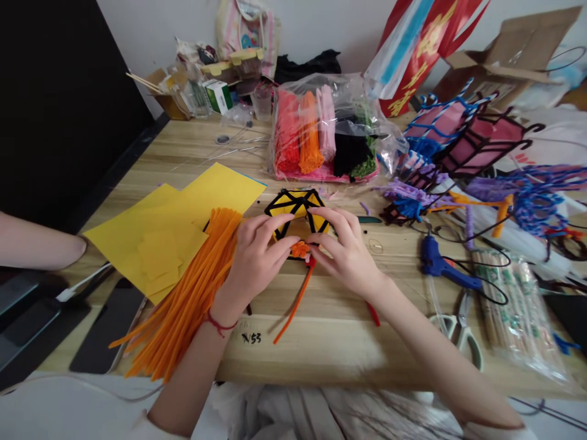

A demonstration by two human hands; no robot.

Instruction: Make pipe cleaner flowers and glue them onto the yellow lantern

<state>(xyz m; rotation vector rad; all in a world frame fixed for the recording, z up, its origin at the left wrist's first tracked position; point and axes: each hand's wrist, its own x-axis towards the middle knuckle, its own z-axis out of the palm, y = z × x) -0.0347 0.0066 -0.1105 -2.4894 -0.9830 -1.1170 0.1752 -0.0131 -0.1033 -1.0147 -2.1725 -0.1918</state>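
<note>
A small yellow paper lantern with a black pipe-cleaner frame rests on the wooden table. My left hand grips its left side, fingers curled on the frame. My right hand pinches its lower right edge. Between my fingertips sits a small orange pipe-cleaner flower, with an orange stem trailing toward me.
A bundle of orange pipe cleaners and yellow paper sheets lie left. A bag of coloured pipe cleaners sits behind. A blue glue gun, scissors, bagged sticks and finished lanterns are right. Another person's arm rests far left.
</note>
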